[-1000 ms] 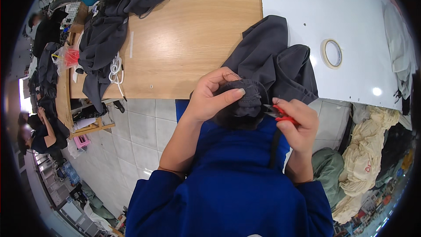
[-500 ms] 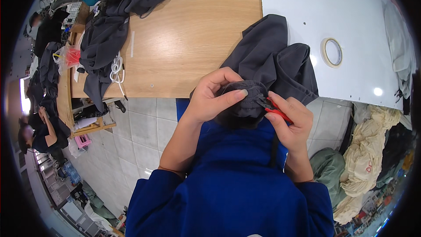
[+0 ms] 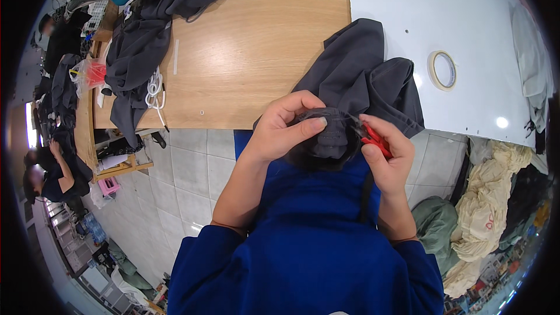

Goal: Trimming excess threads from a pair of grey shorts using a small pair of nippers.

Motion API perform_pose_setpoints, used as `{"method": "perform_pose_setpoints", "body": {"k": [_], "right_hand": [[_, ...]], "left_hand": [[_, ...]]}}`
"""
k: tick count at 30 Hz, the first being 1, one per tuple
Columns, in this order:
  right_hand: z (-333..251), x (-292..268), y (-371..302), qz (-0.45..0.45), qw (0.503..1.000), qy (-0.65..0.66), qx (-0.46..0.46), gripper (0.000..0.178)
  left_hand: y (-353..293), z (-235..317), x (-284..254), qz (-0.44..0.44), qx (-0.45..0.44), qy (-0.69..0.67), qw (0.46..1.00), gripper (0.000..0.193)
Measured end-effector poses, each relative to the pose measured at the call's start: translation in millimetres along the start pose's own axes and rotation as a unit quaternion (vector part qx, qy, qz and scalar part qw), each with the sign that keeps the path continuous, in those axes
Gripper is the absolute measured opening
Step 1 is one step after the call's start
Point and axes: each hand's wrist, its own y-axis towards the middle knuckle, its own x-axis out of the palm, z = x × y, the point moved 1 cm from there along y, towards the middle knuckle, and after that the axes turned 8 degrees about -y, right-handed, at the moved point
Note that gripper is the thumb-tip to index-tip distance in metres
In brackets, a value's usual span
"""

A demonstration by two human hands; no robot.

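A dark grey garment (image 3: 349, 52) lies over the table's front edge, its gathered, stitched end lifted above my lap. My left hand (image 3: 286, 125) grips that end, thumb on top and fingers curled behind the cloth. Between the fingers of my right hand (image 3: 389, 150) is a small red-handled thread snipper (image 3: 376, 139). Its tip is at the right side of the gathered cloth; whether the blades touch it I cannot tell.
A roll of tape (image 3: 442, 70) lies on the white tabletop (image 3: 402, 0) at right. More dark grey garments (image 3: 140, 46) and a white cord (image 3: 154, 90) are on the wooden tabletop (image 3: 251, 46) at left. Cream cloth (image 3: 481, 210) is heaped at lower right. Another person (image 3: 55, 175) sits far left.
My right hand has drawn the snipper slightly to the right, off the top of the stitched cloth. My left hand keeps its hold nearly unmoved.
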Motion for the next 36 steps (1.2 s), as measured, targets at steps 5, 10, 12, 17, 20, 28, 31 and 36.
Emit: {"method": "perform_pose_setpoints", "body": {"k": [5, 10, 12, 17, 20, 28, 31, 36], "right_hand": [[-11.1, 13.8, 10.8, -0.091, 0.994, 0.028, 0.062, 0.036], [11.6, 5.1, 27.4, -0.008, 0.996, -0.027, 0.083, 0.01], [17.7, -1.2, 41.5, -0.017, 0.987, -0.118, 0.106, 0.021], [21.9, -25.6, 40.1, -0.037, 0.976, -0.163, 0.138, 0.046], [15.3, -28.4, 27.6, -0.023, 0.99, -0.026, 0.138, 0.049], [-17.7, -16.3, 15.3, -0.106, 0.978, -0.168, -0.059, 0.041], [-18.4, -12.5, 15.3, -0.099, 0.978, -0.174, -0.057, 0.04], [-17.2, -8.2, 13.3, -0.096, 0.982, -0.155, -0.049, 0.04]], "left_hand": [[0.7, -1.8, 0.7, -0.04, -0.026, 0.027, 0.999, 0.015], [3.4, 1.6, -7.8, -0.135, 0.025, 0.233, 0.963, 0.016], [2.6, 5.5, -2.9, -0.093, -0.052, 0.122, 0.987, 0.02], [2.0, 7.3, -1.7, 0.003, -0.095, 0.037, 0.995, 0.018], [3.4, 2.6, -5.5, 0.03, -0.093, 0.032, 0.995, 0.017], [6.5, 1.5, -2.7, 0.052, -0.025, 0.033, 0.998, 0.013], [5.9, 4.0, 0.5, 0.062, -0.052, 0.03, 0.996, 0.013], [4.0, 2.9, 4.2, 0.065, -0.026, 0.07, 0.995, 0.014]]}}
